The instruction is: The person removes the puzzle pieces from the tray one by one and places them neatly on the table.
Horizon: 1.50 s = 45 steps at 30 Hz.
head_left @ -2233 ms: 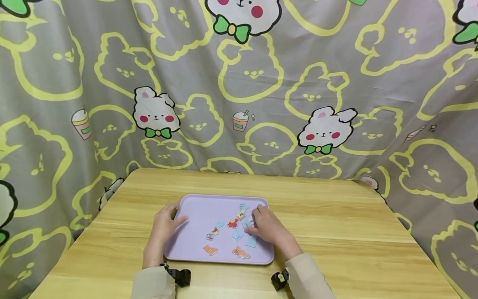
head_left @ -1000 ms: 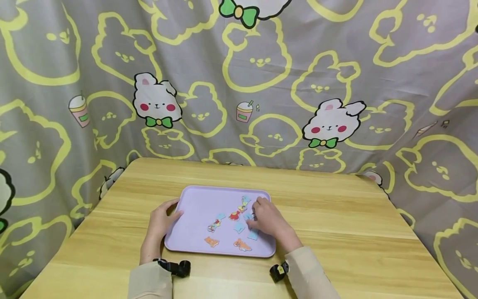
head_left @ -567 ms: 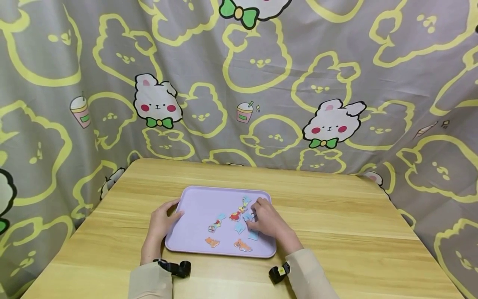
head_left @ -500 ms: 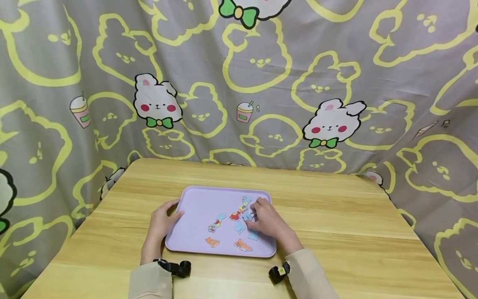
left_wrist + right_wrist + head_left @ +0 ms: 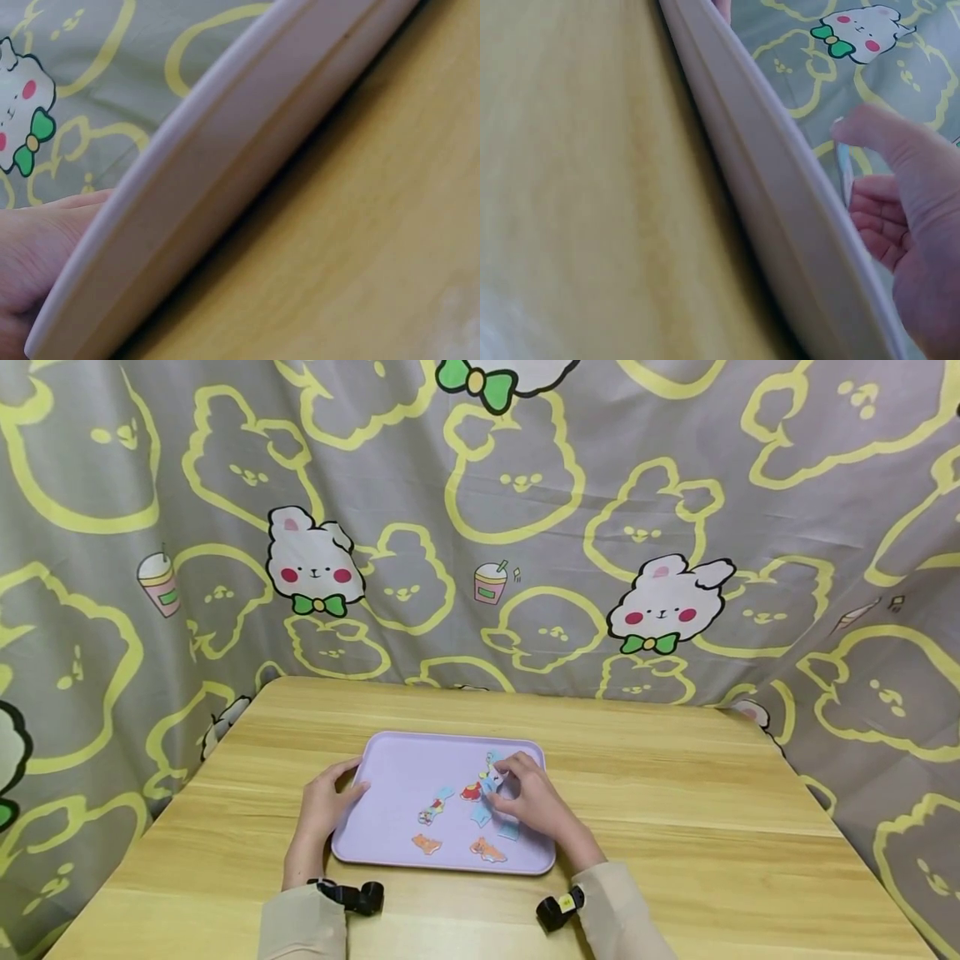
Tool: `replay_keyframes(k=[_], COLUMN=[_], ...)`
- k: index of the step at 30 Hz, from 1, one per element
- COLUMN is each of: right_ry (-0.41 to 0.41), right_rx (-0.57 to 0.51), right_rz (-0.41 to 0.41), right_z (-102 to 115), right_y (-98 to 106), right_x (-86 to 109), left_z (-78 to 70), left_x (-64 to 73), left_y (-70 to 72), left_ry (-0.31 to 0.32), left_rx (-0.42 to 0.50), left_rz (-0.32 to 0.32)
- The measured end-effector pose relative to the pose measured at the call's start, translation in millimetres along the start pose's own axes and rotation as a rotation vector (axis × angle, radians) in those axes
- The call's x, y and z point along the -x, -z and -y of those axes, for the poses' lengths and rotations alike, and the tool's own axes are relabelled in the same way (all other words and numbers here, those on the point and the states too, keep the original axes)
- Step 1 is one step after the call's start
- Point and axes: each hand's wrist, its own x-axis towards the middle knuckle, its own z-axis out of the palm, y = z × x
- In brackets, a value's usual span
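My left hand (image 5: 324,802) holds the left side of a lilac tray (image 5: 390,768), its thumb over the rim. In the left wrist view part of that hand (image 5: 37,255) shows behind the tray's wall. Over the tray's right half, my right hand (image 5: 536,797) pinches a thin light-blue puzzle piece (image 5: 844,169) between thumb and fingers, plain in the right wrist view. The pinched piece overlaps a red-and-yellow puzzle piece (image 5: 470,792) in the head view. Light-blue puzzle pieces (image 5: 481,814) lie just below the right hand, one partly under it.
A joined blue-and-red strip of pieces (image 5: 433,807) lies mid-tray. Two orange pieces (image 5: 426,843) lie toward the tray's near edge. The tray stands on a wooden table (image 5: 660,793), with a patterned curtain (image 5: 405,560) behind. Black cameras (image 5: 558,908) sit on both wrists.
My right hand has shifted left and lifted the light-blue piece toward the red-and-yellow ones, its fingers spread wider around it. The left hand stays at the tray's rim. Earlier, the head view tilted slightly.
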Motion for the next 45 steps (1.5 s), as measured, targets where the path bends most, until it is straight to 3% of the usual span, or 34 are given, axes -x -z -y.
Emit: replay_keyframes(k=[12,34,45], right_ry=[0.020,0.068,0.063], right_rx=[-0.117,-0.114,-0.063], right_rz=[-0.058,-0.048,-0.029], right_z=[-4.0,-13.7,-29.5], right_y=[1.0,14.1,30.0], right_x=[1.5,8.5,15.4], left_z=[-2.0,0.2,0.3], left_x=[0.7,-1.6,-1.5], left_y=[0.0,0.6,2.0], left_ry=[0.013,-0.021,-0.003], left_rx=[0.014,-0.032,-0.015], left_rz=[0.000,-0.008,0.014])
